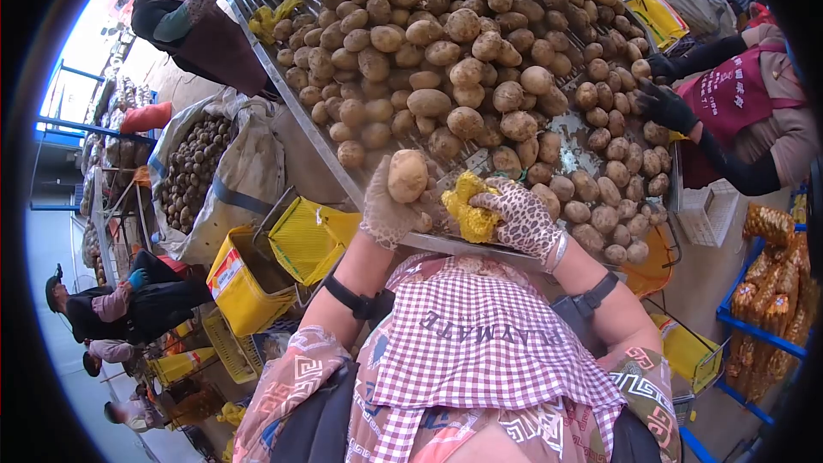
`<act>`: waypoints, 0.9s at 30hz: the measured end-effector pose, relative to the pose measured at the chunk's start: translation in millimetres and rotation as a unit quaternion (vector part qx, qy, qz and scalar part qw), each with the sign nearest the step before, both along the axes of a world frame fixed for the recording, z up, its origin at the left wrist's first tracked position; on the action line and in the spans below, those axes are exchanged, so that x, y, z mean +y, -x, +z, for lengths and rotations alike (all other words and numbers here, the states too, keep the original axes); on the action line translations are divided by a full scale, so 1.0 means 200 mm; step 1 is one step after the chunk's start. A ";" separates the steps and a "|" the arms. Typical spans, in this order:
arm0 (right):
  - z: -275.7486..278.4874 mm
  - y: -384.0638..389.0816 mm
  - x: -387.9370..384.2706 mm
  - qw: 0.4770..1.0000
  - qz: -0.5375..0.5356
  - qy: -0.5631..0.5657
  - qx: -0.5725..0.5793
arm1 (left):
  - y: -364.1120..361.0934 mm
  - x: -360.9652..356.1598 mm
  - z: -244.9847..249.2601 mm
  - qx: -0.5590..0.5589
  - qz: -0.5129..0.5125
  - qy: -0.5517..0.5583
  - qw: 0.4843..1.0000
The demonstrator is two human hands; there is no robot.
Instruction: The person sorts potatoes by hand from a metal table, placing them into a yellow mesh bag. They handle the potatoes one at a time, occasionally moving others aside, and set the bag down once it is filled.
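My left hand [384,210], in a spotted glove, is closed around a large tan potato [407,176] near the metal edge of the sorting table [321,150]. To its right, my right hand [530,219], in a leopard-print glove, grips a crumpled yellow cloth [471,207] with a bumpy texture. The cloth hangs just over the table's near edge, apart from the potato. Beyond both hands lies a big heap of potatoes [467,73], many with soil on them. Smaller ones [613,171] are spread out at the right.
A co-worker's dark-gloved hands [664,103] reach in from the right; another person [197,21] stands at the far left. Left of me are a white sack [257,154] of small potatoes and yellow baskets [244,283]. Filled net bags [771,309] stand at the right.
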State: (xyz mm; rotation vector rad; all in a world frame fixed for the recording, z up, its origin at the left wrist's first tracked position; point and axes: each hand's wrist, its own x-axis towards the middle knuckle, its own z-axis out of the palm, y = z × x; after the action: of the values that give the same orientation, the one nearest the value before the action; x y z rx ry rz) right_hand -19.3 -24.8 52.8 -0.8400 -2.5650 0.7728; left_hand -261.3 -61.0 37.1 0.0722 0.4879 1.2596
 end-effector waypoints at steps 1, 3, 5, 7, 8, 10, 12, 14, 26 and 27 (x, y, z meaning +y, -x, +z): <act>-0.03 -0.03 0.02 0.993 -0.068 0.061 0.076 | -0.02 0.01 0.01 0.008 0.027 0.044 0.999; -0.03 -0.01 0.08 0.913 -0.182 0.221 0.291 | -0.07 0.03 -0.01 0.027 0.036 0.070 0.997; 0.02 0.07 0.18 0.899 -0.245 0.173 0.320 | -0.09 0.05 0.00 0.055 0.041 0.087 0.994; 0.16 0.17 0.17 0.924 -0.208 0.104 0.303 | -0.12 0.05 0.00 -0.034 0.008 0.059 0.998; 0.19 0.21 0.14 0.935 -0.167 0.098 0.298 | -0.15 0.04 0.01 -0.032 0.002 0.057 0.998; 0.19 0.19 0.01 0.969 -0.124 0.016 0.214 | -0.21 0.02 0.03 0.051 0.056 -0.070 0.995; 0.22 0.11 -0.08 0.990 0.070 -0.025 0.122 | -0.17 0.05 0.06 -0.051 -0.048 -0.059 0.996; 0.11 0.03 -0.07 0.988 0.098 -0.079 0.093 | -0.22 0.05 0.13 0.001 0.029 0.041 0.999; 0.07 0.20 -0.17 0.996 0.014 -0.080 0.046 | -0.22 0.02 -0.19 0.090 0.071 -0.147 0.982; 0.04 0.17 -0.17 0.996 0.014 -0.080 0.046 | -0.20 0.00 -0.15 -0.094 -0.005 -0.133 0.987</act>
State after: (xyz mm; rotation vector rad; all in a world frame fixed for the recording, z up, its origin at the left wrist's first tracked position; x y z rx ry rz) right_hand -54.2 -58.4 60.4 -0.7026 -2.5215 0.5893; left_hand -220.3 -60.2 6.4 0.1787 0.1555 1.3017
